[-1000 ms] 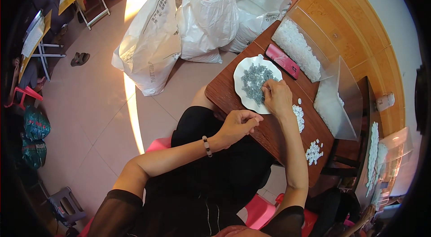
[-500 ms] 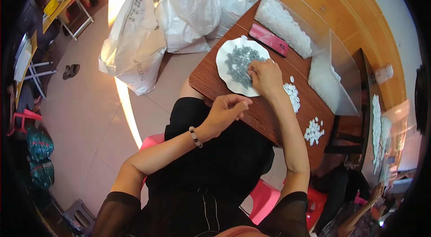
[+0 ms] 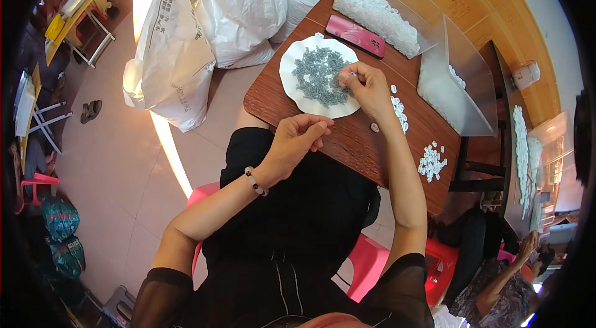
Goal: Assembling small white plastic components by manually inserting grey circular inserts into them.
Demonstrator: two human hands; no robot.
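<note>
A white scalloped plate (image 3: 289,87) on the brown wooden table (image 3: 347,148) carries many small grey pieces (image 3: 318,72), thin and short. Over the plate's right side, my right hand (image 3: 370,92) has thumb and fingertips pinched together; what is between them is too small to name. My left hand (image 3: 292,147) hovers at the table's near edge, thumb pressed to the index finger, with any held thing hidden. Small white oval pieces (image 3: 399,114) lie right of my right wrist, and one lone oval piece (image 3: 375,127) rests beside it. Farther right sits a pile of smaller white pieces (image 3: 432,162).
Behind the plate lie a pink phone (image 3: 355,36) and a clear bin (image 3: 379,14) of white pieces. Another clear bin (image 3: 456,89) stands at the table's right. Large white sacks (image 3: 171,55) crowd the floor at far left. Another person's arm (image 3: 506,281) shows at lower right.
The view has shifted slightly, moving the table up and left in the picture. My right hand has drawn back a little from the grey pieces, still pinched. My left hand keeps its pinch.
</note>
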